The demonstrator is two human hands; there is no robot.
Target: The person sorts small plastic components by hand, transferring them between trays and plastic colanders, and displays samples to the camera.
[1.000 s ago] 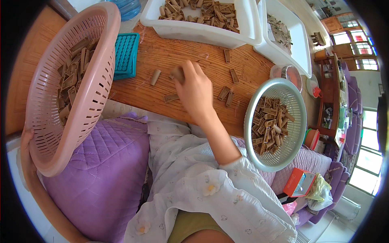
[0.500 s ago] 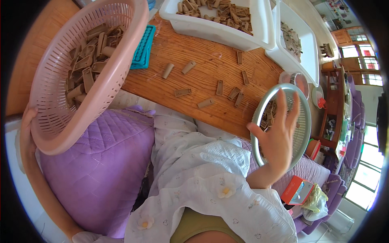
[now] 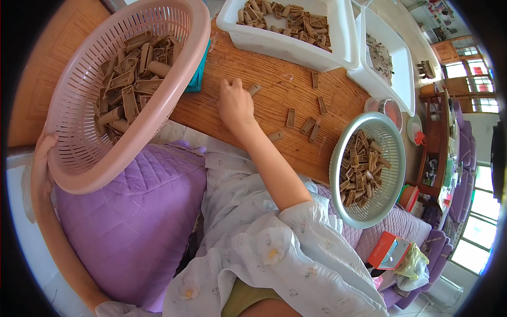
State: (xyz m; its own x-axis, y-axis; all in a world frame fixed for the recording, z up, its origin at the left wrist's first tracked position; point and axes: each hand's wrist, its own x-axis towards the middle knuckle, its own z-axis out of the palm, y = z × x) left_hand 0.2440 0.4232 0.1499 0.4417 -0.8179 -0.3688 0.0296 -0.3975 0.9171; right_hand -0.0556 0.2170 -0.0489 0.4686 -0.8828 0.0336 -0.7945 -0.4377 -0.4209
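Observation:
My left hand point(image 3: 43, 153) grips the lower left side of a large pink slotted basket point(image 3: 182, 100). The basket is tilted and holds many small brown hollow plastic pieces point(image 3: 129, 79). Over the wooden table point(image 3: 222, 63), my right hand point(image 3: 236, 104) is lowered with its fingers curled together; whatever lies under the fingertips is hidden. One brown piece point(image 3: 254, 89) lies just beyond that hand, another point(image 3: 275, 136) near the table's front edge. Several more point(image 3: 308, 124) are scattered to the right.
A grey-green oval basket point(image 3: 392, 177) with brown pieces stands at the right. Two white tubs point(image 3: 288, 48) sit at the back, the nearer one with brown pieces. A teal tray point(image 3: 196, 76) shows partly behind the pink basket. A purple quilted cushion point(image 3: 127, 227) lies below it.
My right hand has moved left from above the grey-green basket to the table, its spread fingers now curled, covering spots where brown pieces lay. My left hand keeps its hold; the view has shifted slightly.

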